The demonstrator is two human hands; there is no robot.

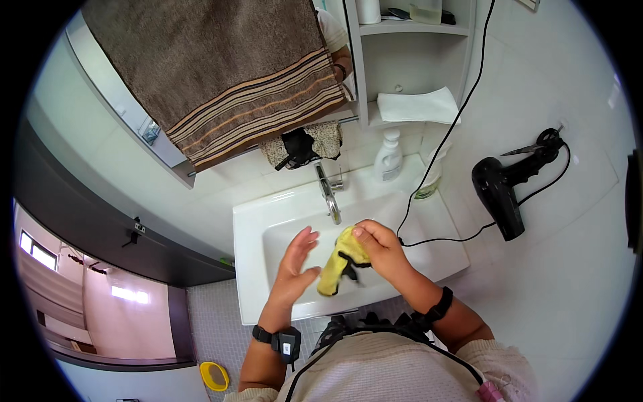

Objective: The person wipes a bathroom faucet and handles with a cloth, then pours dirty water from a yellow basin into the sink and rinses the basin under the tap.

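Note:
My right hand point(383, 246) pinches a yellow cloth point(332, 269) with black edging, which hangs over the white washbasin point(251, 251). Just left of the cloth, my left hand point(295, 266) has its fingers apart and holds nothing. A chrome faucet point(329, 193) stands at the back of the basin, beyond both hands. Part of the cloth is blurred, and its exact kind cannot be told.
Behind the basin stand a white pump bottle point(389, 158) and a pack of wipes point(429, 178). A black hair dryer point(497, 191) hangs on the right wall, its cord crossing the basin's right side. A brown striped towel point(241, 75) hangs before the mirror.

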